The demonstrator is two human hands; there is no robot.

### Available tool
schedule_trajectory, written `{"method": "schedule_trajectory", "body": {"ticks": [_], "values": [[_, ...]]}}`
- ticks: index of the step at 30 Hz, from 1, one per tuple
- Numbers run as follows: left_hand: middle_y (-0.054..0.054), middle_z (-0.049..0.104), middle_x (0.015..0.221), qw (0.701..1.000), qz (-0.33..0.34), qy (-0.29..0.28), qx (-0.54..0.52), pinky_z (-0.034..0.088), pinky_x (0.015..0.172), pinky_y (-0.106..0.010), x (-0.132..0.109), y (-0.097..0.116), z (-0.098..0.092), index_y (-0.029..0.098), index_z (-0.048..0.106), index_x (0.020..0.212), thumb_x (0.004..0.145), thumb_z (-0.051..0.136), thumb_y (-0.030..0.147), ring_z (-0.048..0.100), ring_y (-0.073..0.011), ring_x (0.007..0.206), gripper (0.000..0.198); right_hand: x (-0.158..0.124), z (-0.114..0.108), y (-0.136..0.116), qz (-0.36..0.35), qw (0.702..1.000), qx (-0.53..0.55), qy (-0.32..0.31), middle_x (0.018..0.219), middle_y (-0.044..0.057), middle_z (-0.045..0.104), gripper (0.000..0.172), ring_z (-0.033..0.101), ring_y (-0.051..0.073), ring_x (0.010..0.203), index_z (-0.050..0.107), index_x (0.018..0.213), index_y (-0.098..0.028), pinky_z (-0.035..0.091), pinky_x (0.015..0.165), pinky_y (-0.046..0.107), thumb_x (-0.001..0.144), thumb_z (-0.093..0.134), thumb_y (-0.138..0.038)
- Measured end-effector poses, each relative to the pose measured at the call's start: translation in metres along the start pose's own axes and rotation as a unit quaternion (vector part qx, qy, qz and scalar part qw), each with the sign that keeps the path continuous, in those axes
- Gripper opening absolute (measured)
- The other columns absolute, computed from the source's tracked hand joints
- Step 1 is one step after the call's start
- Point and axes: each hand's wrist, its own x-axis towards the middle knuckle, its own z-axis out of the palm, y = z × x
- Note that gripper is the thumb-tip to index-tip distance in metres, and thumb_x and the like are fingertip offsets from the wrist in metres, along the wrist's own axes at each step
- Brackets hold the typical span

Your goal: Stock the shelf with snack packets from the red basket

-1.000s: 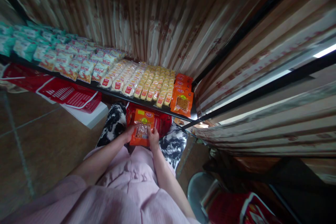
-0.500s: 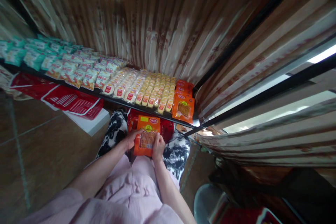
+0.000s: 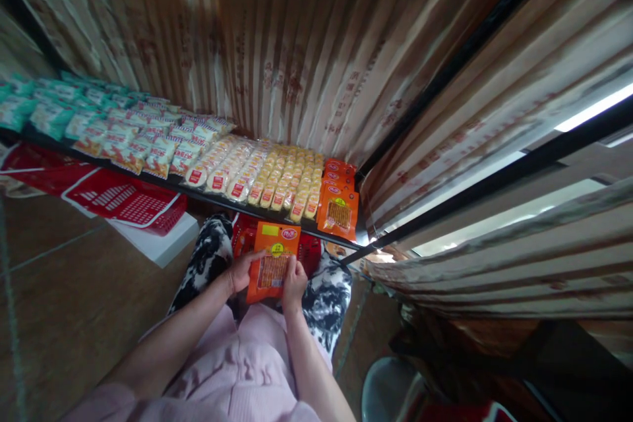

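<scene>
I hold an orange snack packet with a clear window over my lap, both hands on it. My left hand grips its left edge and my right hand grips its lower right edge, fingers closed on the packet. Just beyond it stands a low shelf where matching orange packets are stacked at the right end. A red basket sits between my knees under the packet.
The shelf carries rows of yellow, red-and-white and green snack packs running left. Red baskets rest on a white box on the tiled floor at left. Blurred striped shelving rises behind and to the right. A grey stool is at lower right.
The view shifted slightly with my head. My hands keep the orange packet in front of me, having raised it a little towards the shelf, then brought it back.
</scene>
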Motion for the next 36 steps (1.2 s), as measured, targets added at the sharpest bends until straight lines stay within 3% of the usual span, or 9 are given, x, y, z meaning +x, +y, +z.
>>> {"method": "schedule_trajectory", "body": {"ticks": [4, 8, 11, 14, 23, 29, 32, 36], "values": [[-0.016, 0.071, 0.102, 1.000, 0.019, -0.023, 0.000, 0.049, 0.093, -0.045, 0.002, -0.001, -0.002, 0.012, 0.059, 0.119, 0.081, 0.064, 0.035, 0.065, -0.0294, 0.104, 0.044, 0.005, -0.001, 0.000, -0.039, 0.998, -0.045, 0.007, 0.079, 0.006, 0.062, 0.042, 0.056, 0.020, 0.075, 0.057, 0.083, -0.019, 0.045, 0.070, 0.029, 0.081, 0.046, -0.058], [-0.015, 0.069, 0.107, 0.996, 0.048, -0.067, -0.016, 0.047, 0.095, -0.045, 0.004, -0.003, -0.004, 0.013, 0.055, 0.124, 0.084, 0.061, 0.034, 0.063, -0.0280, 0.107, 0.046, 0.009, -0.002, -0.001, -0.179, 0.969, -0.154, 0.070, 0.099, 0.014, 0.061, 0.035, 0.054, 0.026, 0.098, 0.058, 0.100, -0.015, 0.041, 0.090, 0.038, 0.082, 0.050, -0.045], [-0.014, 0.068, 0.111, 0.992, 0.071, -0.101, -0.021, 0.046, 0.096, -0.045, 0.005, -0.004, -0.002, 0.013, 0.053, 0.126, 0.085, 0.060, 0.034, 0.062, -0.0276, 0.109, 0.047, 0.007, -0.002, -0.005, -0.276, 0.936, -0.205, 0.071, 0.101, 0.012, 0.060, 0.027, 0.052, 0.025, 0.100, 0.062, 0.100, -0.016, 0.040, 0.090, 0.041, 0.086, 0.045, -0.032], [-0.014, 0.067, 0.113, 0.989, 0.077, -0.122, -0.014, 0.045, 0.098, -0.044, 0.007, -0.003, 0.003, 0.012, 0.054, 0.126, 0.085, 0.060, 0.035, 0.061, -0.0276, 0.111, 0.047, -0.001, 0.001, -0.010, -0.320, 0.921, -0.217, 0.053, 0.097, 0.011, 0.060, 0.025, 0.053, 0.023, 0.096, 0.064, 0.094, -0.017, 0.043, 0.087, 0.040, 0.088, 0.041, -0.024], [-0.013, 0.064, 0.118, 0.983, 0.069, -0.168, 0.035, 0.041, 0.102, -0.039, 0.000, 0.002, 0.021, 0.013, 0.059, 0.119, 0.084, 0.062, 0.042, 0.054, -0.0274, 0.120, 0.045, -0.023, -0.001, -0.013, -0.312, 0.927, -0.210, 0.009, 0.115, 0.015, 0.060, 0.039, 0.053, 0.026, 0.110, 0.057, 0.118, -0.014, 0.042, 0.095, 0.045, 0.091, 0.046, -0.040], [-0.009, 0.061, 0.123, 0.976, 0.063, -0.189, 0.084, 0.037, 0.104, -0.040, 0.001, 0.001, 0.012, 0.020, 0.061, 0.115, 0.079, 0.067, 0.046, 0.046, -0.0269, 0.127, 0.044, -0.020, -0.022, -0.011, -0.309, 0.926, -0.213, -0.038, 0.124, 0.015, 0.059, 0.049, 0.053, 0.027, 0.117, 0.054, 0.124, -0.014, 0.042, 0.101, 0.047, 0.085, 0.053, -0.044], [-0.009, 0.057, 0.129, 0.979, 0.050, -0.175, 0.097, 0.038, 0.102, -0.041, 0.007, -0.004, 0.007, 0.022, 0.061, 0.115, 0.077, 0.067, 0.049, 0.041, -0.0276, 0.131, 0.047, -0.018, -0.031, -0.014, -0.266, 0.937, -0.211, -0.085, 0.129, 0.014, 0.058, 0.055, 0.053, 0.027, 0.121, 0.055, 0.127, -0.014, 0.042, 0.103, 0.044, 0.080, 0.058, -0.042], [-0.010, 0.049, 0.138, 0.980, 0.036, -0.141, 0.133, 0.040, 0.100, -0.042, 0.006, -0.013, 0.008, 0.024, 0.057, 0.123, 0.069, 0.074, 0.047, 0.034, -0.0297, 0.136, 0.061, -0.017, -0.040, -0.016, -0.167, 0.965, -0.171, -0.107, 0.118, 0.011, 0.067, 0.047, 0.061, 0.025, 0.112, 0.063, 0.119, -0.017, 0.048, 0.097, 0.037, 0.081, 0.053, -0.041]]}}
